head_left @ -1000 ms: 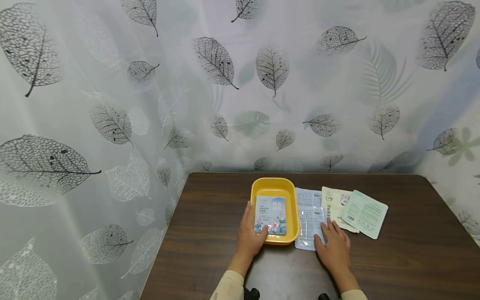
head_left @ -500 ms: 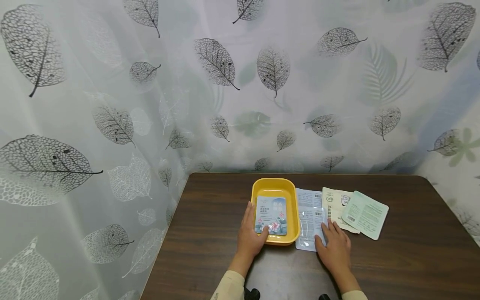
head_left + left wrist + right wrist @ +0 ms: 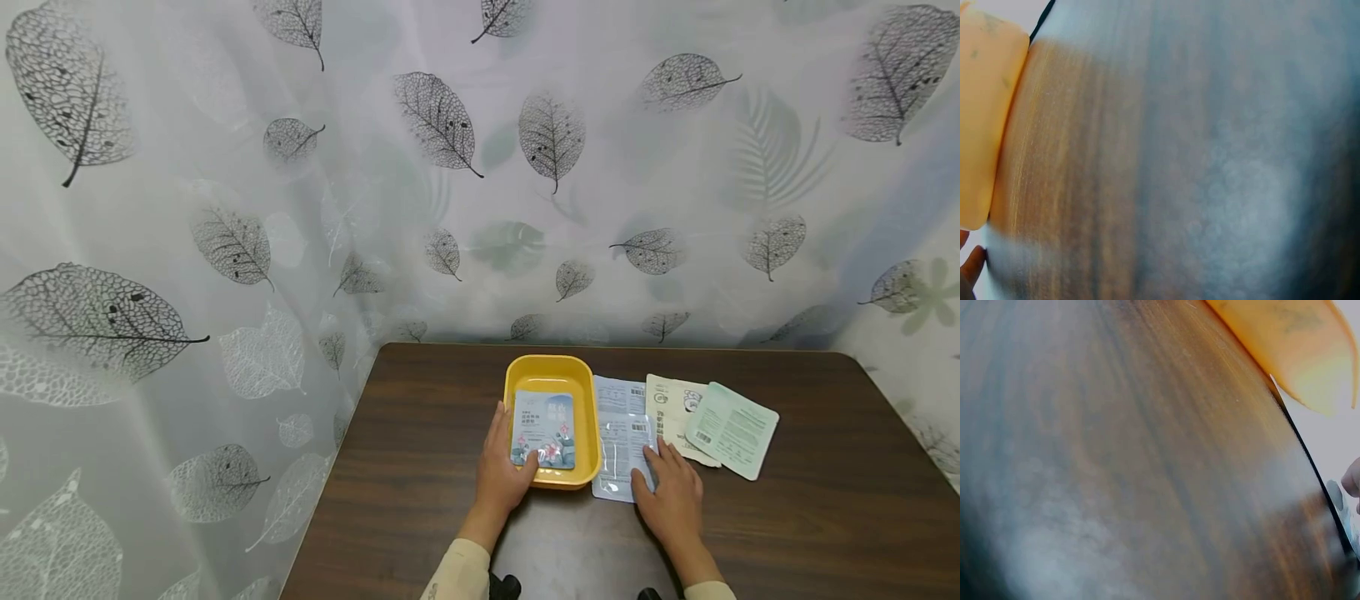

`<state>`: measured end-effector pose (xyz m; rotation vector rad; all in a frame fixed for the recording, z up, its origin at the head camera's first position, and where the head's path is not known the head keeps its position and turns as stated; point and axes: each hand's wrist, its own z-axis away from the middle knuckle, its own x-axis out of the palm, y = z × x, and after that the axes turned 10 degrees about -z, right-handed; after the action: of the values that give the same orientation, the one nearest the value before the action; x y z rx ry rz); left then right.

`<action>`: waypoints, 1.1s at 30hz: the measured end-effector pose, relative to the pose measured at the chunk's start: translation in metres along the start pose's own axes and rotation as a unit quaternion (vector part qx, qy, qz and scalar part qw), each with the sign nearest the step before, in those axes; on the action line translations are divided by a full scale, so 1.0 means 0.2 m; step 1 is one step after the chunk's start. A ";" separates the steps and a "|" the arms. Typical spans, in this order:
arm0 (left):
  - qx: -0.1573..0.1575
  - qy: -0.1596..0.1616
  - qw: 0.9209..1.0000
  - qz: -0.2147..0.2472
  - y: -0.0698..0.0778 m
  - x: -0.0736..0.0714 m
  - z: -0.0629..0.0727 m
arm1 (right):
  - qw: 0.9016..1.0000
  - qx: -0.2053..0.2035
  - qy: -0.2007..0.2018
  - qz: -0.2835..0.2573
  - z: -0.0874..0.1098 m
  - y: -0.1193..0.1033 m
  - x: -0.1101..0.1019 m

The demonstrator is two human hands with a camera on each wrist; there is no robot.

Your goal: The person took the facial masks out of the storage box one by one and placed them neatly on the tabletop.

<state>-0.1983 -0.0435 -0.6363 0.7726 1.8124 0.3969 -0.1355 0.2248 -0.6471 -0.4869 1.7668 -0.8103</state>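
A yellow tray point(image 3: 587, 417) stands on the table, with a blue sachet with pink flowers point(image 3: 542, 425) lying flat inside. My left hand point(image 3: 501, 475) rests along the tray's left side with fingers extended, its thumb reaching over the near left corner to the sachet's lower edge. My right hand point(image 3: 672, 496) lies spread to the right, fingertips at the edge of a pale blue sachet point(image 3: 617, 467). Another pale blue sachet point(image 3: 621, 394) lies partly under that one. Only bits of the fingers show in the left wrist view, beside the tray point(image 3: 985, 125).
Right of the pale blue sachets lie a cream sachet point(image 3: 666, 404) and a mint green sachet point(image 3: 733, 429) overlapping it. The dark wood table point(image 3: 817, 467) reaches a leaf-patterned curtain point(image 3: 480, 208) behind and at the left.
The head view has shifted slightly. Both hands, the tray and the sachets keep their places.
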 end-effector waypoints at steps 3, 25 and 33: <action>0.006 0.005 1.000 -0.006 0.00 0.00 -0.01 | 1.000 0.010 0.013 -0.023 -0.01 -0.01 0.00; -0.011 -0.024 1.000 -0.010 0.00 -0.02 -0.01 | 0.963 -0.028 0.101 -0.247 -0.15 -0.53 -0.10; -0.019 -0.026 0.999 -0.012 -0.02 0.00 0.00 | 0.957 -0.028 0.034 -0.287 -0.23 -0.70 0.02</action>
<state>-0.1994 -0.0463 -0.6374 0.7291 1.7591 0.3908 -0.1883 0.1392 -0.5405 -1.0516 1.7309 -1.1876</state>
